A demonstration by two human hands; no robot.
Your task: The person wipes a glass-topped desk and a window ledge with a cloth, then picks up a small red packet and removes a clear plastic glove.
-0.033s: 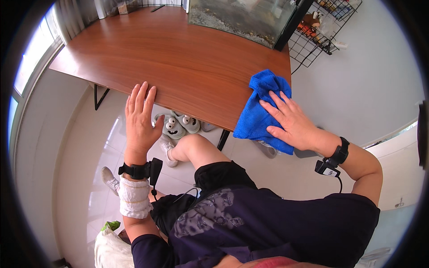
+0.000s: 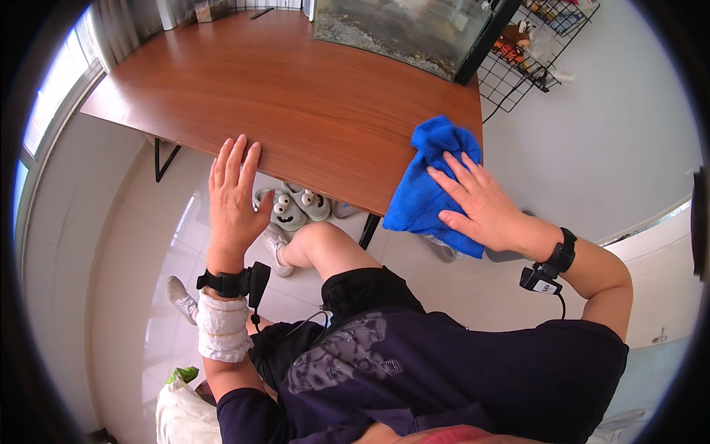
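A blue cloth (image 2: 421,189), crumpled at its far end, lies over the right front corner of the brown wooden table (image 2: 281,81). Part of it hangs past the table's edge. My right hand (image 2: 484,211) rests flat on the cloth with its fingers spread, pressing it from above; its palm side is hidden. Over at the table's front edge, my left hand (image 2: 238,200) is open, fingertips on the wood and thumb held apart. Nothing is in it.
A glass tank (image 2: 399,37) with gravel stands at the back right of the table. Beyond it hangs a black wire rack (image 2: 518,66) with small items. Grey-green slippers (image 2: 292,211) sit under the front edge, near my leg. A window is at the left.
My right hand and the blue cloth have shifted very slightly to the left. The left hand stays almost where it was.
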